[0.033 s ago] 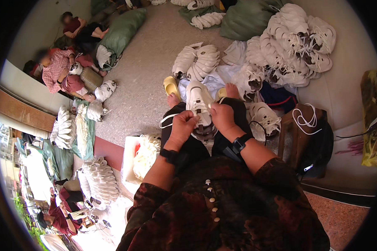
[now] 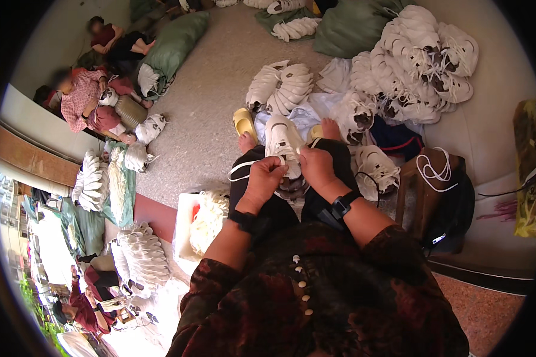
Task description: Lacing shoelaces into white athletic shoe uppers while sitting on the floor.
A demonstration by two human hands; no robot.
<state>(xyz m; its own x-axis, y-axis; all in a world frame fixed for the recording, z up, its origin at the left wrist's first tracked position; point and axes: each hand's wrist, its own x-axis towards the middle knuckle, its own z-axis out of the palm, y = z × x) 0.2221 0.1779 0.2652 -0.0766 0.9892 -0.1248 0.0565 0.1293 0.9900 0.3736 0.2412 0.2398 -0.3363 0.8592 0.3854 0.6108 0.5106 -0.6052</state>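
Observation:
A white shoe upper (image 2: pixel 281 140) with a dark brown heel part rests between my knees, its toe pointing away from me. My left hand (image 2: pixel 264 180) is at the left side of its opening, thumb and forefinger pinched on a white shoelace (image 2: pixel 239 171), which loops out to the left. At the opposite side, my right hand (image 2: pixel 318 169) has its fingers closed together near the eyelets, apparently on a lace end. The fingers hide most of the lacing and part of the tongue.
A white box of laces (image 2: pixel 207 223) stands left of my legs. Strung shoe uppers (image 2: pixel 279 88) lie ahead, with a large pile (image 2: pixel 414 65) at the far right. To my right is a wooden stool (image 2: pixel 420 184) bearing a lace. A co-worker (image 2: pixel 89 101) sits at the left.
My left hand has shifted slightly up and to the right, closer to my right hand. The right hand and the shoe upper stay nearly in place.

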